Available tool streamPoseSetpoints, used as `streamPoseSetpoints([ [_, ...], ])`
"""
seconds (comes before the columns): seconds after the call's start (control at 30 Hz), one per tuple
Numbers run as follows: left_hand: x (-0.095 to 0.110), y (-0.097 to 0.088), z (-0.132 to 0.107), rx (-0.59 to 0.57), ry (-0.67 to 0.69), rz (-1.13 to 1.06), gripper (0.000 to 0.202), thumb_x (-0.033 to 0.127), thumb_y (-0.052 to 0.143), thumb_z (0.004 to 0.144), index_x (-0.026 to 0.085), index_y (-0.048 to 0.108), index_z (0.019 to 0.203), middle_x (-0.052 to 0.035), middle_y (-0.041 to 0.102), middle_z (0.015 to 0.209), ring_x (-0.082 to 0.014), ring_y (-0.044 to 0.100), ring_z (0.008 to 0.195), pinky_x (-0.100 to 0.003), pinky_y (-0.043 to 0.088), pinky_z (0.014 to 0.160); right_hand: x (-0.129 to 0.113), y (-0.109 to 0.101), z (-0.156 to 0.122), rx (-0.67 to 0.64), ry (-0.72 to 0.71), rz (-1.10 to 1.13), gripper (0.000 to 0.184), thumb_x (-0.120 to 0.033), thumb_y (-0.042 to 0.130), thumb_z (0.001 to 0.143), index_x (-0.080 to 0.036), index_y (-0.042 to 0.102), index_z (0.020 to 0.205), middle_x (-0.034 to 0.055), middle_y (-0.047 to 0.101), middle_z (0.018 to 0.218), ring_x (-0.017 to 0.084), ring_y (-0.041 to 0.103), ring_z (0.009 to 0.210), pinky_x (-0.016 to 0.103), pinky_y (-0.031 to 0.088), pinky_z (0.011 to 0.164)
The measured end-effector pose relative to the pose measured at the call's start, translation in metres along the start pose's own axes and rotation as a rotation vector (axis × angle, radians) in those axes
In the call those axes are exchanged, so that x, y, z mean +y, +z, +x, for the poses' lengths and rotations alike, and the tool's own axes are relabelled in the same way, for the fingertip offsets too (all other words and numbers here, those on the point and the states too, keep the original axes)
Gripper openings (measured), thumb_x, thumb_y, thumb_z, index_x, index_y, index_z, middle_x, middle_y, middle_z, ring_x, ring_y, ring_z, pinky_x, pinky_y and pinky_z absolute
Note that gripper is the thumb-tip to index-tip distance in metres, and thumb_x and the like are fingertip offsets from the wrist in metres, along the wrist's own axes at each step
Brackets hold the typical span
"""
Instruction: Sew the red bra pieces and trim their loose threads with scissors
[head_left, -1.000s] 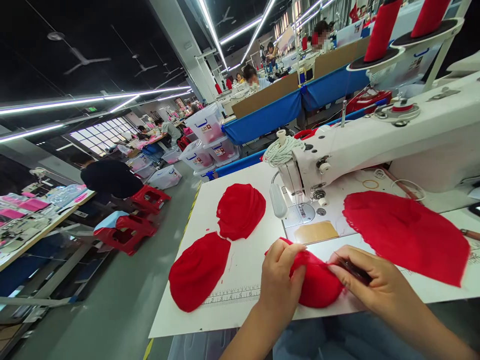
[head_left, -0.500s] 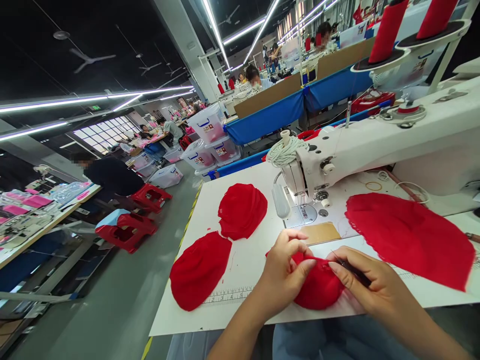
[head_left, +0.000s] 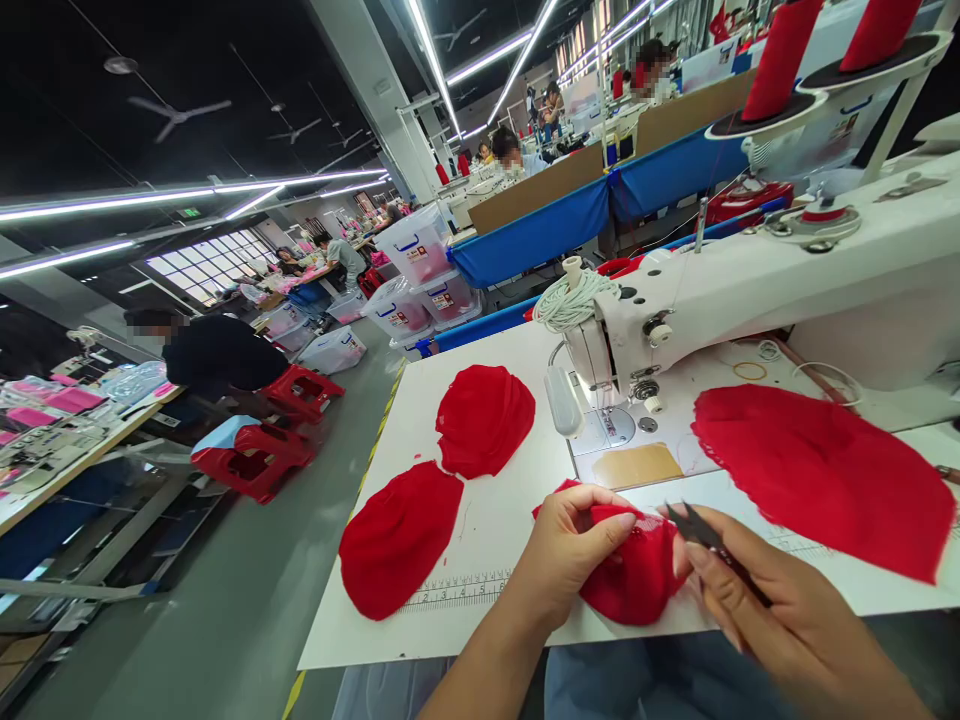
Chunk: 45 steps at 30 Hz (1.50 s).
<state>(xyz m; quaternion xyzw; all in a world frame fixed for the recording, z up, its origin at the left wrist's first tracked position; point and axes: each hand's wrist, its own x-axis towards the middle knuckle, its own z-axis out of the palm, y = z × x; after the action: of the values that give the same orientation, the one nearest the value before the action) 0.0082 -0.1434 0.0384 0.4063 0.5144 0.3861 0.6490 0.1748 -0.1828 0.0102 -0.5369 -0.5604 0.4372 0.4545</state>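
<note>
Your left hand (head_left: 574,550) grips a gathered piece of red cloth (head_left: 634,590), thumb on top and fingers curled behind its upper edge. The cloth sits directly in front of you, low over the near edge of the white table (head_left: 517,510). Your right hand (head_left: 742,580), at the cloth's three o'clock, is wrapped around a pair of dark snips (head_left: 701,532), their tips parted and pointing toward ten o'clock. Its fingers are right at the cloth's side; I cannot tell whether they pinch it too.

Taking the held cloth as the centre of the dial, a tan plate (head_left: 637,466) lies at twelve, just beneath the needle area of your white sewing machine (head_left: 750,280), whose arm runs off toward two. A larger red panel (head_left: 825,480) lies flat at between two and three. At nine is a rounded red piece (head_left: 401,540), overlapping the printed ruler scale (head_left: 457,594); at ten another rounded red piece (head_left: 486,420) lies close by it. Red thread cones (head_left: 781,60) stand on their holders at one o'clock.
</note>
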Motion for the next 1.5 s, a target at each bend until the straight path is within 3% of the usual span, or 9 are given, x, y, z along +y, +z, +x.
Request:
streamPoseSetpoints([
  [0.07,-0.001,0.0,0.0,-0.022,0.007,-0.043,0.038,0.044,0.085,0.06,0.014,0.069,0.078,0.0013,0.063,0.064,-0.0095,0.052,0.059,-0.022,0.04,0.059,0.002,0.002,-0.003,-0.068,-0.006,-0.037,0.042,-0.053,0.048,0.092,-0.028,0.066,0.122,-0.0051,0.049,0.05,0.014,0.044,0.04,0.023,0.038,0.037],
  [0.17,-0.001,0.001,-0.001,-0.028,0.016,-0.077,0.036,0.042,0.086,0.061,0.014,0.071,0.078,0.0017,0.063,0.062,-0.0086,0.052,0.058,-0.021,0.039,0.059,0.008,0.005,-0.002,-0.063,-0.077,-0.113,0.045,-0.049,0.047,0.094,-0.028,0.065,0.129,-0.0043,0.05,0.051,0.015,0.045,0.04,0.025,0.037,0.036],
  [0.3,0.001,0.003,-0.004,-0.013,0.018,-0.06,0.038,0.043,0.087,0.059,0.013,0.071,0.075,0.0015,0.063,0.063,-0.0083,0.052,0.058,-0.02,0.039,0.059,0.015,0.009,0.001,-0.068,-0.154,-0.133,0.042,-0.041,0.048,0.095,-0.031,0.062,0.133,-0.0013,0.064,0.063,0.015,0.057,0.05,0.023,0.044,0.041],
  [0.47,0.003,0.004,-0.005,0.003,0.031,-0.035,0.038,0.043,0.086,0.058,0.012,0.071,0.074,0.0003,0.064,0.068,-0.0092,0.053,0.062,-0.021,0.039,0.061,0.017,0.008,0.005,-0.084,-0.24,-0.099,0.041,-0.035,0.047,0.096,-0.029,0.062,0.133,0.0023,0.076,0.086,0.017,0.071,0.071,0.026,0.059,0.067],
  [0.6,0.004,0.004,-0.006,-0.004,0.036,-0.027,0.034,0.041,0.084,0.061,0.012,0.071,0.074,0.0001,0.063,0.068,-0.0095,0.053,0.062,-0.021,0.04,0.062,0.01,0.003,0.011,-0.119,-0.336,-0.138,0.04,-0.028,0.048,0.093,-0.023,0.066,0.129,0.0025,0.077,0.083,0.016,0.073,0.068,0.021,0.059,0.061],
  [0.73,0.002,0.003,-0.007,-0.015,0.044,-0.032,0.032,0.039,0.083,0.064,0.012,0.071,0.075,-0.001,0.065,0.071,-0.0107,0.056,0.065,-0.022,0.041,0.064,0.003,0.001,0.013,-0.092,-0.353,-0.14,0.038,-0.027,0.048,0.092,-0.019,0.07,0.122,0.0011,0.075,0.072,0.015,0.072,0.061,0.018,0.058,0.054],
  [1.07,0.004,0.003,-0.007,-0.008,0.05,-0.024,0.03,0.038,0.083,0.064,0.012,0.07,0.072,0.0003,0.064,0.067,-0.0093,0.054,0.063,-0.021,0.04,0.062,0.01,0.0,0.012,-0.147,-0.344,-0.156,0.04,-0.029,0.048,0.094,-0.017,0.067,0.128,0.0006,0.072,0.068,0.017,0.072,0.064,0.02,0.058,0.056],
  [1.27,0.003,0.001,-0.007,-0.018,0.032,-0.038,0.032,0.04,0.084,0.063,0.012,0.07,0.073,0.0003,0.063,0.066,-0.0089,0.053,0.061,-0.021,0.039,0.062,0.016,-0.002,0.01,-0.211,-0.236,-0.108,0.042,-0.034,0.047,0.097,-0.027,0.059,0.136,-0.0014,0.074,0.074,0.016,0.07,0.06,0.021,0.058,0.058],
  [1.5,0.005,0.003,-0.007,-0.008,0.05,-0.012,0.031,0.039,0.083,0.064,0.012,0.071,0.073,-0.0012,0.064,0.072,-0.0114,0.056,0.067,-0.022,0.041,0.065,0.022,-0.005,0.012,-0.221,-0.291,-0.164,0.042,-0.031,0.046,0.098,-0.026,0.058,0.138,0.0003,0.073,0.081,0.015,0.07,0.069,0.02,0.058,0.063],
])
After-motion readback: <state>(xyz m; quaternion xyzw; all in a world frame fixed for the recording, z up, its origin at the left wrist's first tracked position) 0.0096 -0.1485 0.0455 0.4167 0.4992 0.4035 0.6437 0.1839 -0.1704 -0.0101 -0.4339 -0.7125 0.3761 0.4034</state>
